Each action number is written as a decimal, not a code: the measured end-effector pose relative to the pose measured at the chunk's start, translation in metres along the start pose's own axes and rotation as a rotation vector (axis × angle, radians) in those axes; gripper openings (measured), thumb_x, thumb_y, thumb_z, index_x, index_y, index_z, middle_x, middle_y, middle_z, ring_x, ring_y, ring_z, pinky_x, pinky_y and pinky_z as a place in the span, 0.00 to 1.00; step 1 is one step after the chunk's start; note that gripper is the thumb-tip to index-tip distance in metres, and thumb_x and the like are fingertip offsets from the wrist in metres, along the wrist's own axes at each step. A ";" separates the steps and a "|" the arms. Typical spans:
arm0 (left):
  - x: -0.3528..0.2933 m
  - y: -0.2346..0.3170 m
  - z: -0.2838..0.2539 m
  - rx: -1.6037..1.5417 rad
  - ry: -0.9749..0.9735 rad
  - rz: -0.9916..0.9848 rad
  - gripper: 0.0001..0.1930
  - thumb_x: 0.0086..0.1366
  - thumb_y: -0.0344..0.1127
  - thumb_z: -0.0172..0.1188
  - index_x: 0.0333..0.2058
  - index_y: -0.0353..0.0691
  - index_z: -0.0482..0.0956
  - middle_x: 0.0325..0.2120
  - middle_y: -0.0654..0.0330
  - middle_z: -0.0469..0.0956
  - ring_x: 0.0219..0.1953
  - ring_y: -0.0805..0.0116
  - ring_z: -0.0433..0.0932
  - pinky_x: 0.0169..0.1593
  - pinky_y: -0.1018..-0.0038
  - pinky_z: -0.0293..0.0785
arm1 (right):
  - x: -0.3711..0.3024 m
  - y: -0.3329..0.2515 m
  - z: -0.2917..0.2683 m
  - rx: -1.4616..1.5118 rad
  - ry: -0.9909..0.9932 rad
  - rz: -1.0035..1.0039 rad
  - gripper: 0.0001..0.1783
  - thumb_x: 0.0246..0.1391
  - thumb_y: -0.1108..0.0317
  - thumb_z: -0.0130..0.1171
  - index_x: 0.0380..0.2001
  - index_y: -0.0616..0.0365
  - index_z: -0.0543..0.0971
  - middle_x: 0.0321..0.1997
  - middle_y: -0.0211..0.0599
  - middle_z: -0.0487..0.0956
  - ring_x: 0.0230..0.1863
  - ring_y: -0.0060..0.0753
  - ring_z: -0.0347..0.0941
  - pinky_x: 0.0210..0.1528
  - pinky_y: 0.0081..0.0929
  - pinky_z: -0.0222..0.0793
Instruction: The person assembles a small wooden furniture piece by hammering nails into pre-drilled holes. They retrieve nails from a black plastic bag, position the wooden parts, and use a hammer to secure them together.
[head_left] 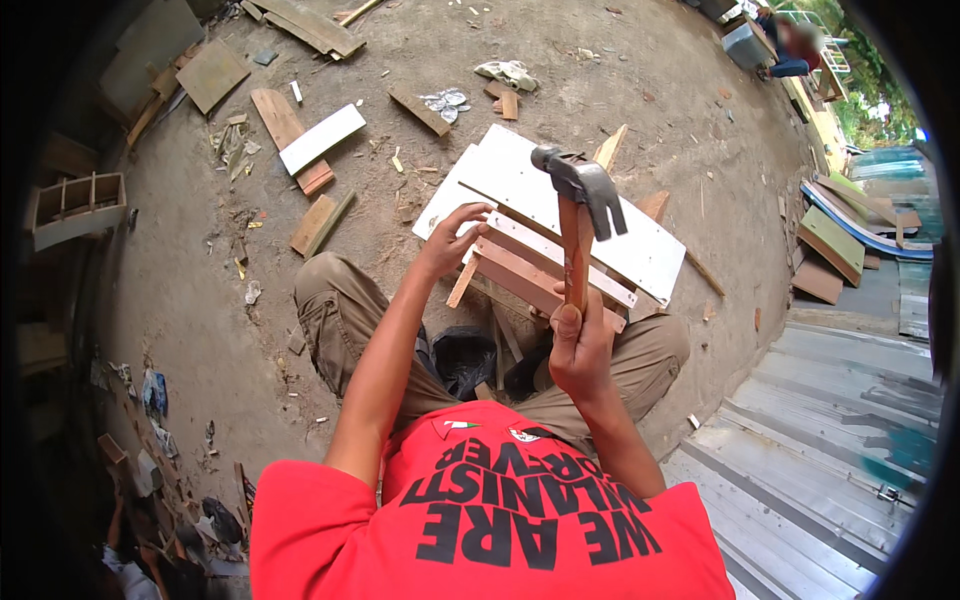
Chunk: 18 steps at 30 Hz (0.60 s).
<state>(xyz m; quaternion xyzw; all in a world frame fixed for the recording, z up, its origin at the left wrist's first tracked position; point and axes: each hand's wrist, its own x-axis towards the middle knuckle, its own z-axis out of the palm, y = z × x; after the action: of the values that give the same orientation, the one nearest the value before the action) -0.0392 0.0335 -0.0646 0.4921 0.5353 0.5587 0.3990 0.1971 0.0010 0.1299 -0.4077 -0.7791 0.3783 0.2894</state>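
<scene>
Hammer (578,215) at centre frame, raised upright above the work: grey steel head at the top, claw pointing toward 3 o'clock, wooden handle running down toward 6 o'clock. Right hand (580,350) wraps the lower end of the handle, fingers closed tight around it, thumb up along the wood. Below and behind the hammer lies a white board (640,250), tilted, resting on reddish wooden slats (520,275) that cross under it. Left hand (452,240), at 9 o'clock from the hammer, rests on the near-left edge of the board and slats; fingers curled and spread over the edge, pressing down; cannot tell whether anything small is pinched between them. Person crouches on a dirt floor (640,90), knees in khaki trousers either side of the slats, red shirt at 6 o'clock. Outward: loose offcuts on the dirt at 10 to 11 o'clock, among them a white strip (322,138) lying across a brown plank (285,125). Corrugated metal sheets (840,420) at 4 o'clock. A small wooden crate (78,208) at 9 o'clock near the rim. Another person sits far off at 1 o'clock.
</scene>
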 end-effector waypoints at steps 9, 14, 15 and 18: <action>0.006 -0.004 0.002 -0.053 0.020 0.029 0.17 0.71 0.35 0.58 0.56 0.38 0.75 0.51 0.57 0.79 0.53 0.64 0.78 0.57 0.68 0.72 | 0.002 0.024 0.014 -0.025 -0.112 0.227 0.19 0.72 0.56 0.44 0.48 0.63 0.70 0.18 0.59 0.75 0.25 0.69 0.75 0.24 0.53 0.63; 0.003 0.001 -0.003 -0.082 -0.040 -0.094 0.23 0.71 0.46 0.57 0.59 0.41 0.73 0.57 0.56 0.75 0.59 0.61 0.74 0.62 0.65 0.68 | 0.000 0.035 0.021 -0.066 -0.108 0.183 0.19 0.71 0.57 0.44 0.49 0.64 0.70 0.18 0.58 0.74 0.26 0.68 0.76 0.25 0.51 0.65; 0.001 0.005 -0.004 -0.101 -0.065 -0.151 0.26 0.70 0.49 0.59 0.61 0.43 0.72 0.60 0.55 0.73 0.61 0.60 0.72 0.63 0.64 0.68 | -0.002 0.041 0.021 -0.102 -0.147 0.207 0.19 0.71 0.57 0.44 0.50 0.64 0.70 0.18 0.58 0.74 0.26 0.67 0.76 0.25 0.51 0.65; -0.007 0.024 -0.002 -0.435 -0.057 -0.342 0.39 0.63 0.57 0.64 0.66 0.44 0.65 0.65 0.52 0.66 0.66 0.56 0.66 0.66 0.61 0.64 | -0.005 0.040 0.017 -0.103 -0.126 0.196 0.19 0.71 0.57 0.45 0.50 0.64 0.70 0.18 0.57 0.75 0.26 0.67 0.76 0.25 0.50 0.66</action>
<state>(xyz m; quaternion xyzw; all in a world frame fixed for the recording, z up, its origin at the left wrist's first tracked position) -0.0376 0.0237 -0.0416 0.3128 0.4665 0.5710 0.5987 0.2035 0.0065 0.0869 -0.4715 -0.7706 0.3891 0.1801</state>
